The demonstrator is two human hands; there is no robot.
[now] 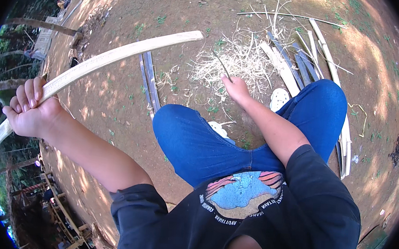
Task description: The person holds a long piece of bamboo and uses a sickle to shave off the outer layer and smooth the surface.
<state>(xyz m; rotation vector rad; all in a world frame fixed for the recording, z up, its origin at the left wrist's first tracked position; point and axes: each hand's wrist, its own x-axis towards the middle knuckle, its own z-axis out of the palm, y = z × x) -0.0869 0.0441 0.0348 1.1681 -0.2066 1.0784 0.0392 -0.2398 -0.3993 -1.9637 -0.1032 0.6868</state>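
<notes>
My left hand [29,109] is raised out to the left, fingers wrapped around a long pale split bamboo strip [121,53]. The strip runs from beyond my fist up and right across the ground to about the middle. My right hand [236,89] reaches forward between my knees, closed on a thin dark blade or stick [223,65] that points up and left into a heap of pale shavings [232,61]. I sit with both knees in blue jeans [193,138] bent out in front.
Several split bamboo slats [303,53] lie on the bare dirt to the right of the shavings, and two dark strips [149,80] lie left of my knee. White sandals [279,99] cover my feet. A wooden frame [61,216] stands at lower left, with trees on the far left.
</notes>
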